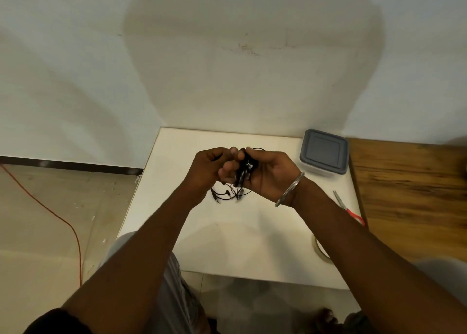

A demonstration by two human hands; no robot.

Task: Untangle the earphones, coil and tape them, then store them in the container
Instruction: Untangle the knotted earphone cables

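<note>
Far to our left, an orange cord (50, 207) runs along the floor, well apart from our work. Then comes the white table (177, 232) in front of us. Above its middle, our left hand (206, 168) has its fingers curled shut around a thin black wire. Just beside it, our right hand (269, 173) is cupped with its fingers closed on the black earphones (243, 172), which sit bunched up in that palm. Some loops and a plug (217, 202) hang down under our hands, just over the table. We think the earphones are very light and soft, and the wire bends any way we pull it. It is thin, so it may slip through our fingers, and a hard tug could pull a knot tighter or hurt the little buds. It seems best to hold the bunch loosely in one hand and pinch one loose end, like the plug, with the other, then draw it out slowly. More to the right, the container (324, 154) sits near the back edge with its gray lid on. The scissors (350, 208) with red handles lie near the right edge, and the tape roll (319, 250) peeks out from behind our right arm. We can see no words or labels on anything.
</note>
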